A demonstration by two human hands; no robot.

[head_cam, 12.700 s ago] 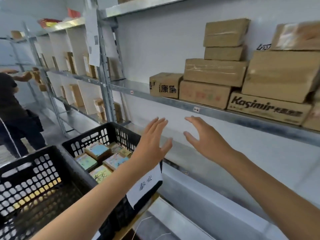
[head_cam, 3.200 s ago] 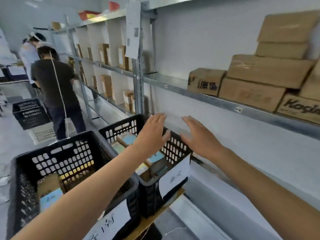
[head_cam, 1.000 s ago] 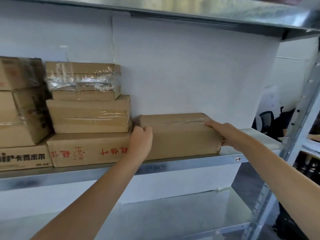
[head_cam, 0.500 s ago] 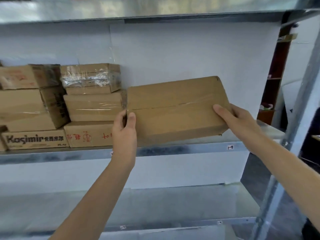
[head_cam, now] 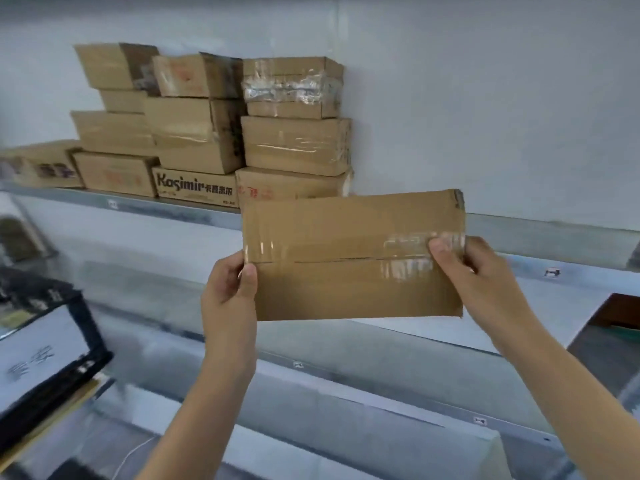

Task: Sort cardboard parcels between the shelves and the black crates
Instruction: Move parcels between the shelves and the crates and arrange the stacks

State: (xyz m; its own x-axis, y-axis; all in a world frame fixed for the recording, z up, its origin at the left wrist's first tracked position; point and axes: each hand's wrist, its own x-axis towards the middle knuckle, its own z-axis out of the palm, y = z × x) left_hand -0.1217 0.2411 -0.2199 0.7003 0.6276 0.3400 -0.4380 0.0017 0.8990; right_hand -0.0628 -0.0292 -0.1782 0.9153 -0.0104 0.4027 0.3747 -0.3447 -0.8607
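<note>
Below the upper shelf (head_cam: 554, 233), off its surface, a flat cardboard parcel (head_cam: 349, 258) hangs between both hands — left hand (head_cam: 228, 289) pinching its left edge, right hand (head_cam: 474, 268) gripping the taped right end. Stacked boxes (head_cam: 207, 133) sit up left; a black crate (head_cam: 52, 358) lower left.

There's only one camera here, worn on the person's head and wide-angled. It faces forward and slightly down, toward the metal shelf (head_cam: 554, 237) and the white back wall (head_cam: 485, 98). It sits close: the held parcel (head_cam: 346, 282) fills mid-frame, and a black crate (head_cam: 91, 323) is cut by the left edge.
</note>
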